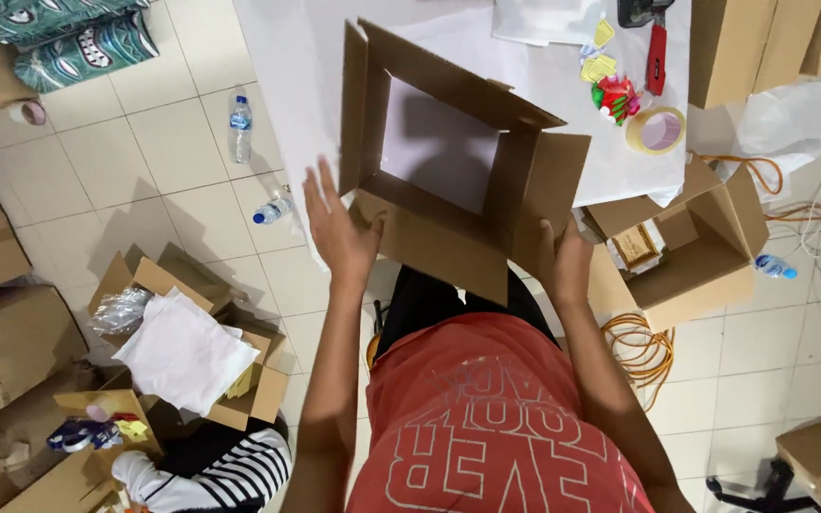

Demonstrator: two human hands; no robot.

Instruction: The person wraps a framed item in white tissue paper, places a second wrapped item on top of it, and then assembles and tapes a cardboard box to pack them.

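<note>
White table [296,57] lies bare left of the cardboard box [448,218]; tape roll [656,130] and clutter crowd its right.

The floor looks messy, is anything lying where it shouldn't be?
Yes. One water bottle lies tipped on its side on the tiles beside the white table, while another bottle stands upright nearby. An orange cable sprawls in loose loops on the floor right of the person.
</note>
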